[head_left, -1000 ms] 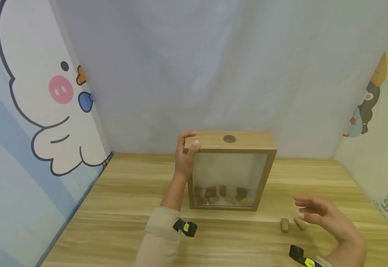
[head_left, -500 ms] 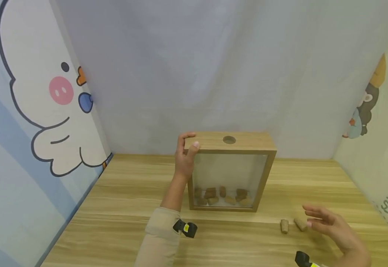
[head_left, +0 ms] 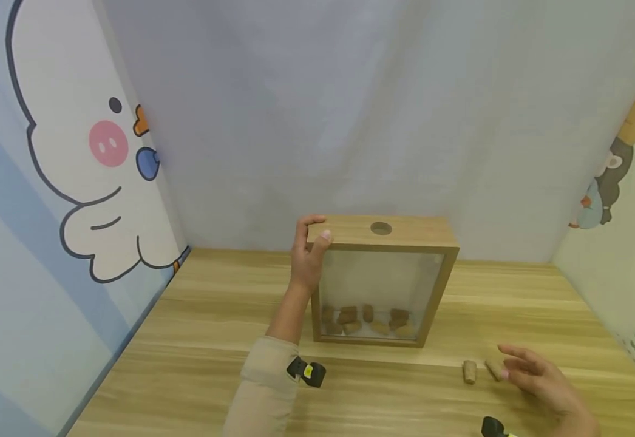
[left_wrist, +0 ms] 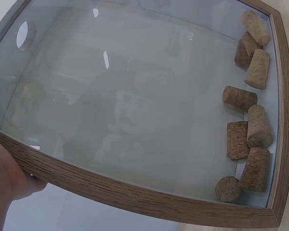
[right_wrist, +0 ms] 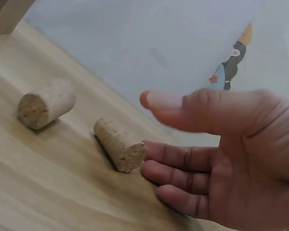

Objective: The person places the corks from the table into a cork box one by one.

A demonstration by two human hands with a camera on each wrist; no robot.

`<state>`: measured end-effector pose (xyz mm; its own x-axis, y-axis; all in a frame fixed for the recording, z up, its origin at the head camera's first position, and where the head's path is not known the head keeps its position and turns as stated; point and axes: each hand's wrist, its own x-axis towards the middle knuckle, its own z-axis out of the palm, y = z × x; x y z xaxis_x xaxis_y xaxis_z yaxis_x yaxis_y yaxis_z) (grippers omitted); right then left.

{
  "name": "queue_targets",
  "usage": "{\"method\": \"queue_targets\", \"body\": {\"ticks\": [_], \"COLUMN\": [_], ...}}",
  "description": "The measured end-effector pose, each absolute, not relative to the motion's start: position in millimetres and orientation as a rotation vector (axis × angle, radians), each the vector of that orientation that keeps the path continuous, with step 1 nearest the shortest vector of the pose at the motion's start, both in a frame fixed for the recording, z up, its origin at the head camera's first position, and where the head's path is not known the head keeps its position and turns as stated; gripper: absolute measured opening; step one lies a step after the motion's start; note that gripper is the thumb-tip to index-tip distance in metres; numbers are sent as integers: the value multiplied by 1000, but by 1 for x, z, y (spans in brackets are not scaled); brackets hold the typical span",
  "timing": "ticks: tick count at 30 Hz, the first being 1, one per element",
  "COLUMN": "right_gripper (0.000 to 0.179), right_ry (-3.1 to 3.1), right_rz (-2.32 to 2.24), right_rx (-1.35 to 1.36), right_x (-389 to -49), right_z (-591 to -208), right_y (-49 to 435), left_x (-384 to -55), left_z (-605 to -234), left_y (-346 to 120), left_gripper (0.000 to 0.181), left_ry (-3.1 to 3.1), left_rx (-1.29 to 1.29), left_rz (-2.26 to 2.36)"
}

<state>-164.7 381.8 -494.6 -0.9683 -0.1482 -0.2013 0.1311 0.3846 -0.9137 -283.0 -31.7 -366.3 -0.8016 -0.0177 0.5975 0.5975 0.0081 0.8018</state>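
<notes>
A wooden shadow box [head_left: 413, 230] with a glass front and a round hole in its top stands upright on the table. My left hand [head_left: 306, 261] grips its upper left corner, thumb over the front edge. Several wine corks [left_wrist: 258, 127] lie inside along the bottom. Outside, to the right of the box, lie two more corks: a left one [head_left: 469, 372] and a right one [right_wrist: 120, 146]. Beside the right cork is my right hand [head_left: 538, 379], its fingertips at the cork's near end and perhaps touching it. The thumb is held apart from the fingers, with nothing between them.
The wood-grain table [head_left: 197, 364] reaches back to a pale grey curtain [head_left: 323, 109]. A cartoon-printed panel [head_left: 71, 152] stands at the left, and another printed panel [head_left: 623, 243] borders the right side.
My right hand has come down and a little to the right, to the end of the right cork. The left hand keeps its grip on the box. The head view has shifted slightly.
</notes>
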Motion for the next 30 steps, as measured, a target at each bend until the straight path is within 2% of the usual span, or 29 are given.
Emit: {"method": "queue_targets", "body": {"ticks": [4, 9, 17, 22, 30], "right_gripper": [57, 51, 51, 58, 55], "right_ry": [2558, 2628, 2617, 2661, 2655], "right_rz": [-1435, -1306, -1319, -1291, -1371], "right_rx": [-66, -77, 44, 32, -14], "right_x": [-170, -175, -170, -165, -170], "right_z": [-495, -492, -487, -479, -465], "right_y": [377, 371, 364, 364, 354], "left_x": [-284, -284, -282, -282, -283], "left_z": [-366, -366, -366, -366, -365], "left_y": [-31, -30, -32, -32, -33], "left_gripper": [45, 45, 45, 46, 46], "left_ry": [-1846, -1834, -1853, -1851, -1840], "left_rx": [-597, -598, -592, -615, -622], "left_rz": [-1847, -1852, -1833, -1838, -1885]}}
